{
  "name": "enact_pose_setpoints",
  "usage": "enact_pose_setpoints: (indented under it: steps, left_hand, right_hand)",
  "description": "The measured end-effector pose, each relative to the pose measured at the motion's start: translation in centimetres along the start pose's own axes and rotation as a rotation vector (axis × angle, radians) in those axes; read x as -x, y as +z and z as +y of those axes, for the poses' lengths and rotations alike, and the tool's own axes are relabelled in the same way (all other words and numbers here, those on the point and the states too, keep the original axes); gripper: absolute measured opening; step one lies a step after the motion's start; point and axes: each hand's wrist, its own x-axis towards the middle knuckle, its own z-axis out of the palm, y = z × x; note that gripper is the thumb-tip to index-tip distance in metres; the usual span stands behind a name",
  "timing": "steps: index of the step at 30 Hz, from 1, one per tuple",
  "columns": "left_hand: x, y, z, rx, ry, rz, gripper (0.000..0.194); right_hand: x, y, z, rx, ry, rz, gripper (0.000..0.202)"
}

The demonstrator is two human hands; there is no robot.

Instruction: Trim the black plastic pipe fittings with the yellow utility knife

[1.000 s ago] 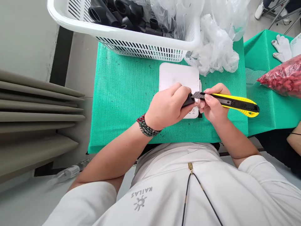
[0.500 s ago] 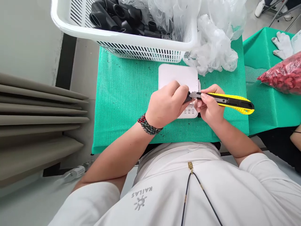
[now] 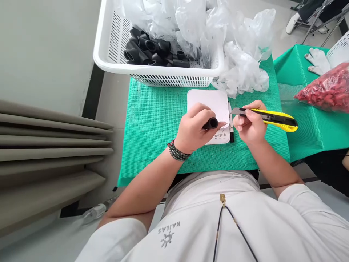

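Note:
My left hand [image 3: 195, 127] is closed round a black pipe fitting [image 3: 211, 123], whose round open end points right; the rest of it is hidden by my fingers. My right hand [image 3: 251, 123] grips a yellow and black utility knife [image 3: 275, 118] near its front. The knife's bare blade [image 3: 236, 111] points left and is apart from the fitting. Below my left hand lies a white digital scale [image 3: 208, 98], with small dark scraps on its plate. A dark, narrow tool or strip [image 3: 231, 127] lies along the scale's right side, partly seen.
A white plastic basket [image 3: 163, 70] at the back holds several black fittings and clear plastic bags. More crumpled bags [image 3: 242, 72] lie right of it. On the right-hand table are a white glove [image 3: 319, 60] and a bag of red pieces [image 3: 327, 89]. Folded grey panels [image 3: 54, 142] stand left.
The knife blade has come away from the fitting, and the hands are farther apart. The fitting has turned so its open end shows. The camera view has shifted.

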Motion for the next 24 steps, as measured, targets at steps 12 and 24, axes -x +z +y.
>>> enact_pose_setpoints:
  steps: [12,24]
  left_hand:
    - [-0.3,-0.6,0.4,0.224,-0.092,-0.250,0.034]
    - [-0.4,-0.7,0.9,0.202,-0.176,-0.288,0.021]
  right_hand:
    - [0.3,-0.3,0.4,0.123,-0.069,-0.052,0.037]
    - [0.6,-0.6,0.5,0.124,-0.131,-0.072,0.025]
